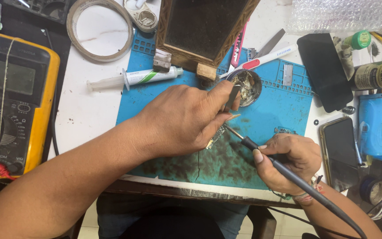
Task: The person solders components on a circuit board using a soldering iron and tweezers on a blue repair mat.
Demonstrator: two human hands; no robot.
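My left hand (182, 119) rests on the blue work mat (284, 106) and pinches metal tweezers (232, 96) between thumb and fingers. Under its fingertips lies a small circuit board (216, 137); most of it is hidden by the hand. My right hand (288, 159) grips a black soldering iron (261, 152) like a pen, its cable running off to the lower right. The iron's tip (229, 129) touches the board right beside the tweezers.
A round tin of metal wool (245, 87) sits just beyond the hands. A syringe tube (133, 78), a wood-framed object (204, 31) and a tape ring (99, 30) lie further back. A yellow multimeter (14, 102) stands left; two phones (339, 152) and bottles crowd the right.
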